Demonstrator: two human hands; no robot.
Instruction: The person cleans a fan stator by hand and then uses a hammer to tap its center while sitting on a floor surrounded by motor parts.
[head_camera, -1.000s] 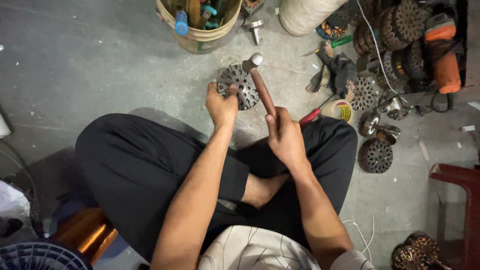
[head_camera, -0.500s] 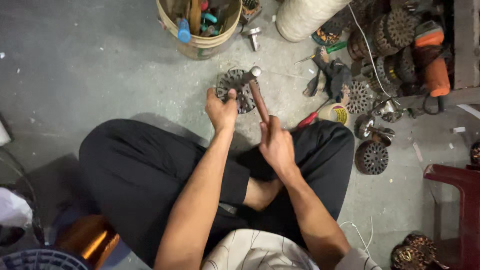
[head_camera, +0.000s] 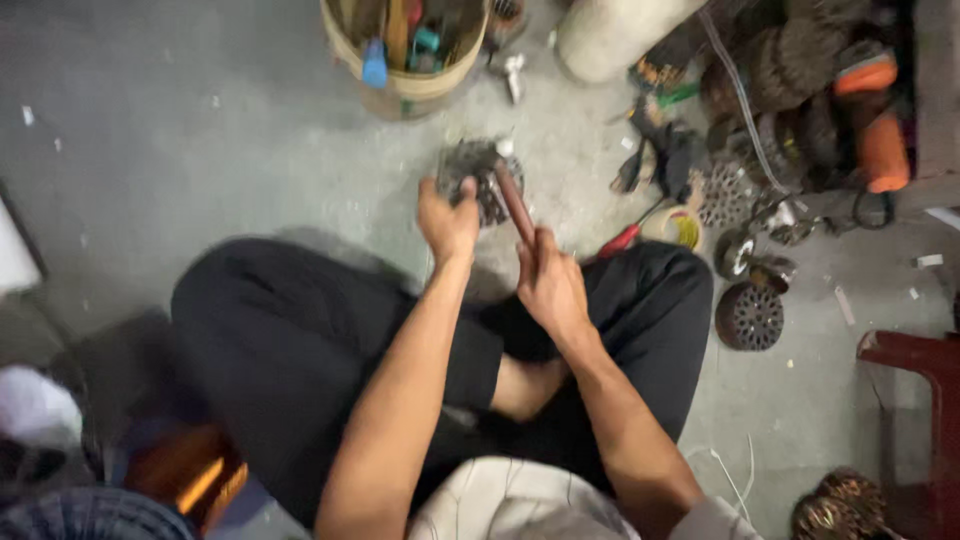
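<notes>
We see a round, dark metal disc (head_camera: 478, 178) w/ many small holes lying on the grey concrete floor just ahead of the crossed legs — blurred, partly covered on its left edge. A hammer (head_camera: 512, 196) w/ a brown wooden handle slants up-left, its pale metal head resting at the disc's top-right edge.

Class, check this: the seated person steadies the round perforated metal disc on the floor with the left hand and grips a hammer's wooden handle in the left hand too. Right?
Not quite. The head view shows the left hand on the disc, but the right hand grips the hammer.
</notes>
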